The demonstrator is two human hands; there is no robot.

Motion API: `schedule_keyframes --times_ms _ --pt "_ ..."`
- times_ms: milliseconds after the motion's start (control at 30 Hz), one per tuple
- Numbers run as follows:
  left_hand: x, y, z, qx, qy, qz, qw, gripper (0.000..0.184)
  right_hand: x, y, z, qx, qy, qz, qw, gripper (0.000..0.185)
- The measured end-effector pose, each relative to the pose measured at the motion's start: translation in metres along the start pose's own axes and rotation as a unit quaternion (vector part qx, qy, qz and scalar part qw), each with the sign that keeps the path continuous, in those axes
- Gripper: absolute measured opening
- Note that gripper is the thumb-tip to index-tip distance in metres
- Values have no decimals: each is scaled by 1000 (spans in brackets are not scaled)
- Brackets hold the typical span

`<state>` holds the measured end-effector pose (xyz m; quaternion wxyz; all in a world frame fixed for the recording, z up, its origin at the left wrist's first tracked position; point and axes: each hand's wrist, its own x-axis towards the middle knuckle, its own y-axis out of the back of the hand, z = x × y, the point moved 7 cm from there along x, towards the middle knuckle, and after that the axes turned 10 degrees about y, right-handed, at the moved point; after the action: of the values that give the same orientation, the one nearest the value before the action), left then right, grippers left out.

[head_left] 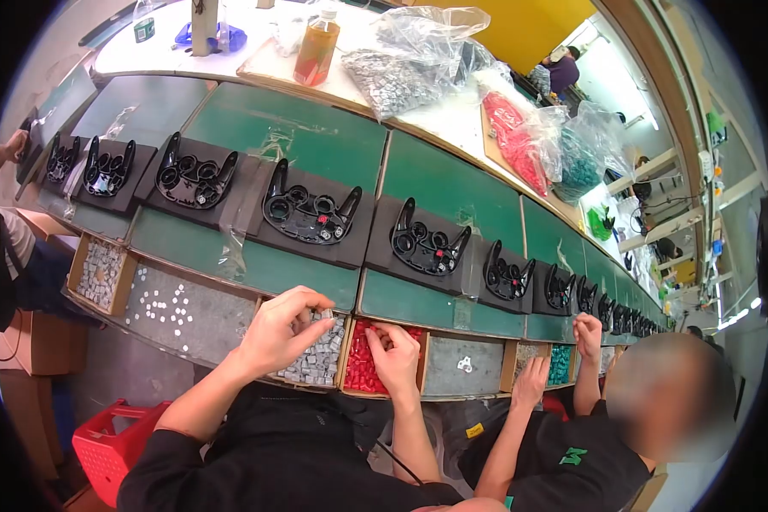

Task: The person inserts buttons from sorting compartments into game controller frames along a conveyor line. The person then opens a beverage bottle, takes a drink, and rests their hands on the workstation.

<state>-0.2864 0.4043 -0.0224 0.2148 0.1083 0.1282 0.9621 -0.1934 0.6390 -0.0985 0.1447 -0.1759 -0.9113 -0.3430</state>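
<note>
My left hand (pixel 284 331) is raised over the compartment of grey pieces (pixel 316 363), its thumb and fingertips pinched round a small grey piece (pixel 324 315). Lower and to the right, my right hand (pixel 394 357) reaches into the compartment of red pieces (pixel 363 367), fingers bent together; what they hold, if anything, is hidden. Beyond my hands, a black controller shell (pixel 310 205) lies on a dark pad, with a red piece and grey pieces in it. Another black shell (pixel 429 242), to its right, also shows a red piece.
Several black shells line the green surface (pixel 307 115). A co-worker (pixel 563 435) sits at the right, hands near teal pieces (pixel 560 364). Bags of grey (pixel 390 85), red (pixel 514 141) and teal (pixel 578 166) pieces and a bottle (pixel 317 51) stand behind. A red stool (pixel 111 448) is lower left.
</note>
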Motion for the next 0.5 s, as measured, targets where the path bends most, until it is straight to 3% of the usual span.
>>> schedule_keyframes --times_ms 267,500 --pt "2 -6 -3 26 -99 70 992 28 0 -2 1 8 -19 -2 1000 17" --pt "0 -5 -12 39 -79 82 993 29 -2 -2 6 -4 -14 -3 1000 19"
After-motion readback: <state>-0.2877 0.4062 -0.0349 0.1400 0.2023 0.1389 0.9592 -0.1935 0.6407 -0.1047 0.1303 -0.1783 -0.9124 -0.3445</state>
